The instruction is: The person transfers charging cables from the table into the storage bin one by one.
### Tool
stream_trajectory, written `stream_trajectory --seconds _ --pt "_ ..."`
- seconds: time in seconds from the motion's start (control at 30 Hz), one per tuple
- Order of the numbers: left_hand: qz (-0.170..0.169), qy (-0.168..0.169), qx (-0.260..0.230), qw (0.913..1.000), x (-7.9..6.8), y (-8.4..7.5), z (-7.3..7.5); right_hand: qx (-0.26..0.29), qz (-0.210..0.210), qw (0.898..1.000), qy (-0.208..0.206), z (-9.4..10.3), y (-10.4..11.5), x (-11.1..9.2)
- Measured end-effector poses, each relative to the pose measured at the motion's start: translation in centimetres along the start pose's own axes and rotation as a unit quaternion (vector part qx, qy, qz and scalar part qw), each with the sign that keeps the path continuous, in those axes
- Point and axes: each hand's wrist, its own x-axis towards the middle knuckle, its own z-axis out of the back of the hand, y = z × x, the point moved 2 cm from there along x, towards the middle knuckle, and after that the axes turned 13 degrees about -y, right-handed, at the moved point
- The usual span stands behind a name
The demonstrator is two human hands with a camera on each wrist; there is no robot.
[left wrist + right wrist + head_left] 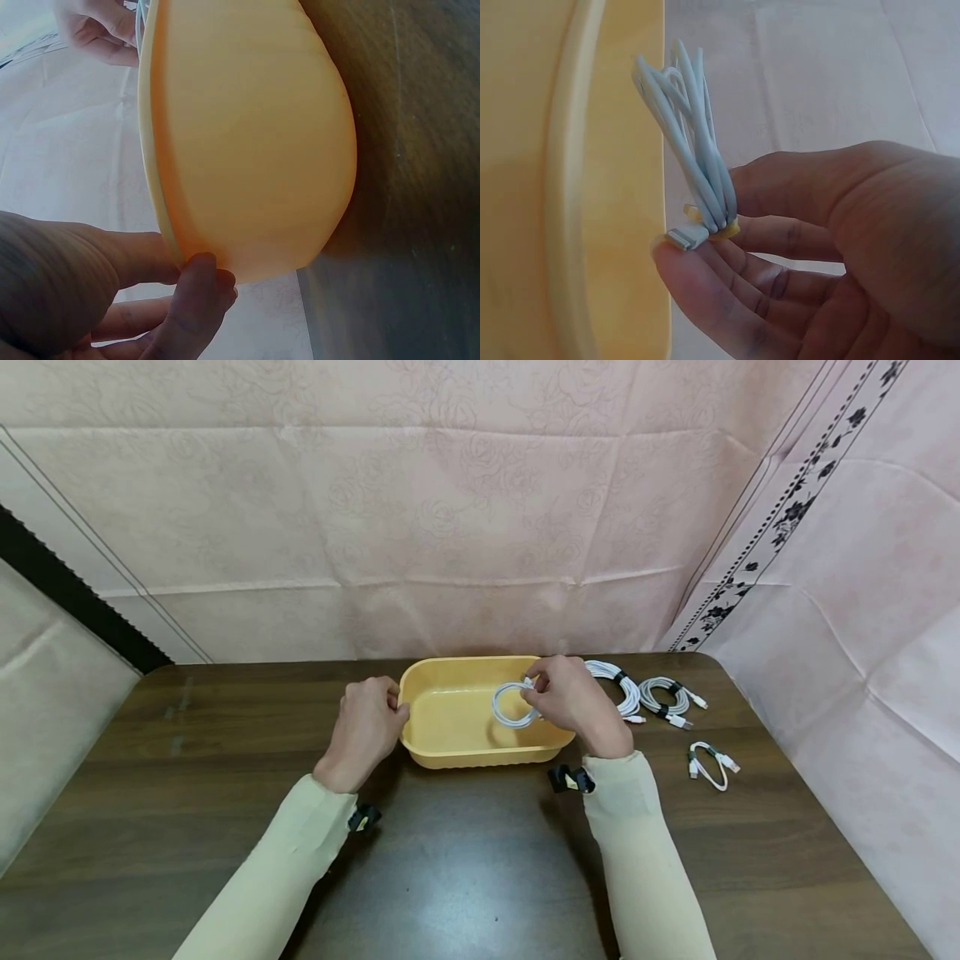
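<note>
Over the yellow tray (442, 720), a looped white cable (702, 142)

Creased floral hangings (450, 518) behind a wooden table (465, 868) suggest a draped-off workspace

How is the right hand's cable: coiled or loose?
Coiled: the cable shows several loops gathered together where the right hand pinches it.

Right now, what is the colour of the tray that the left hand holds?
The tray is yellow; the head view shows it best.
</note>
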Motion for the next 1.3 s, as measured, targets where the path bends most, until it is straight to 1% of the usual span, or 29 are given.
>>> stream_trajectory --seconds 0.37,0.57,0.8,1.3 --pt "0.002 0.002 -0.002 1.0 0.0 -0.1 0.0 0.003 0.007 1.0 0.006 -0.6 0.6 0.2" --pt "0.008 0.005 0.0 1.0 -0.1 -0.1 0.0 0.011 0.002 1.0 0.007 -0.9 0.9 0.1" --pt "0.006 0.0 0.003 1.0 -0.1 -0.2 0.0 0.015 0.018 1.0 -0.004 -1.3 1.2 0.3" --pt "0.0 -0.005 0.001 1.0 0.0 -0.2 -0.1 0.017 0.021 1.0 -0.012 -2.1 2.2 0.2"
